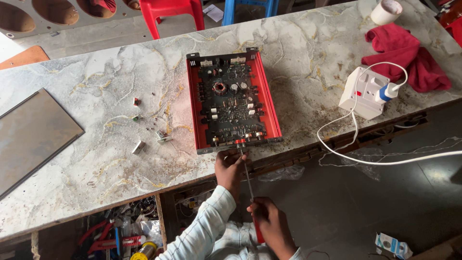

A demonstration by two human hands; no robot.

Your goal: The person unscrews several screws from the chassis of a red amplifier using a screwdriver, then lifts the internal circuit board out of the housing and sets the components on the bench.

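Left hand [230, 166] pinches the red amplifier chassis's [233, 99] front edge; right hand [269, 219] seemingly grips a screwdriver [249, 183].

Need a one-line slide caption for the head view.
Left hand steadies an open red amplifier chassis on a marble table while the right hand holds a screwdriver against its front edge.

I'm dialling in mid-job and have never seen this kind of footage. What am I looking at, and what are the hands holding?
One picture, from a camera on the person's head, looking down at a marble-patterned table. On it lies an open red case with a dark circuit board. The left hand touches the case's near edge. The right hand grips a red-handled screwdriver, its tip at that edge. Nearby: small loose parts, a white socket box with a white cable, a red cloth and a grey panel.
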